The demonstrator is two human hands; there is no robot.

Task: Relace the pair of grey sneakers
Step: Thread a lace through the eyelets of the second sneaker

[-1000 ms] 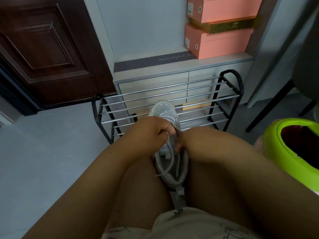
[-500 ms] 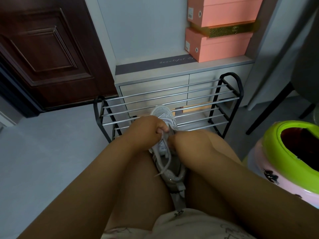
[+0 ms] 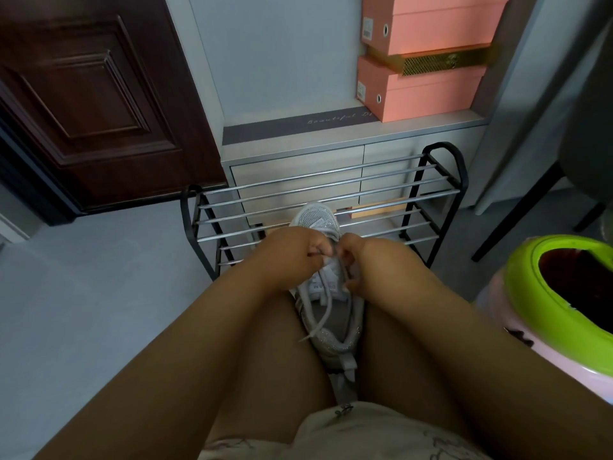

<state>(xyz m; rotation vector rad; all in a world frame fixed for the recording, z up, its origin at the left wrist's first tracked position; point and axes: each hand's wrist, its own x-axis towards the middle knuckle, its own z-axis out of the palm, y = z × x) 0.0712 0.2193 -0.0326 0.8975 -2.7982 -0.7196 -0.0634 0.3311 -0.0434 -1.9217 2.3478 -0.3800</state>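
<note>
One grey sneaker sits wedged between my knees, toe pointing away toward the rack. My left hand is closed on the white shoelace above the tongue. A loose end of the shoelace trails down the left side of the shoe. My right hand pinches the lace at the eyelets on the right side of the tongue. The two hands nearly touch over the middle of the shoe. A second sneaker is not in view.
A black and chrome shoe rack stands right behind the shoe, in front of a grey drawer cabinet with pink boxes on top. A green-rimmed pink bin is at my right, a dark door at left.
My right hand has moved up from the heel side of the shoe to the eyelets beside my left hand. The view has tilted down slightly. The lace end still hangs left.
</note>
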